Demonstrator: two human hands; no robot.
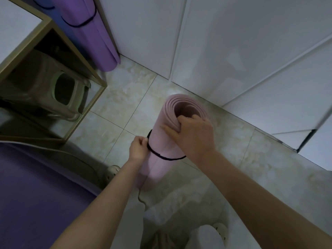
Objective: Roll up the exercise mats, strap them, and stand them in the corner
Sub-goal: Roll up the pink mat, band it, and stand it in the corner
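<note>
Nearest, a dark purple mat (36, 186) lies unrolled on the tile floor (125, 97). The rolled pink mat (158, 169) stands on end beside it. The left hand (138, 147) pinches the black strap (167, 158) looped round the roll, and the right hand (192, 135) grips the roll's top edge, fingers curled inside. Strapping appears to be the step in hand. Next, the strap likely needs cinching before the roll joins the strapped purple roll (97, 33) in the corner.

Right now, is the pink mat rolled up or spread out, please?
Rolled up: the pink mat shows its spiral end, and a black strap circles it.
</note>
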